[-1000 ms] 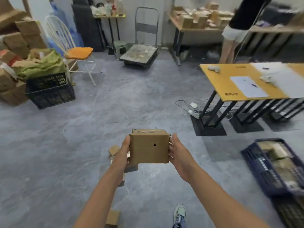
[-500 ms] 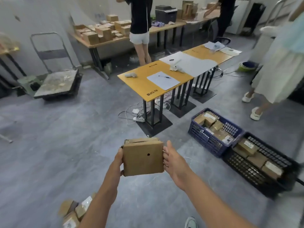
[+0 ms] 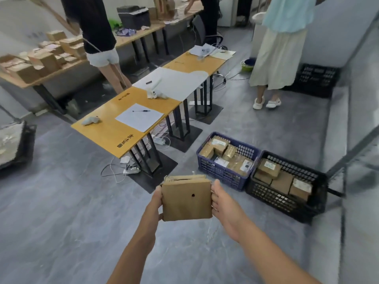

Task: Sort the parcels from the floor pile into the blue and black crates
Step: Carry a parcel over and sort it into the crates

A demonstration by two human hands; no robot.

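I hold a brown cardboard parcel with a small dark hole in its face, out in front of me above the grey floor. My left hand grips its left side and my right hand grips its right side. Ahead to the right, on the floor, stands the blue crate with several parcels inside. Touching its right side is the black crate, also holding several brown parcels. The floor pile is out of view.
Yellow-topped tables on black legs stand ahead left, with cables and a power strip beneath. Two people stand beyond them. Another black crate sits far right. A trolley is at the left edge.
My view has swung right, away from the floor pile and chair, bringing both crates nearer and more central. Both hands keep the same grip on the parcel.
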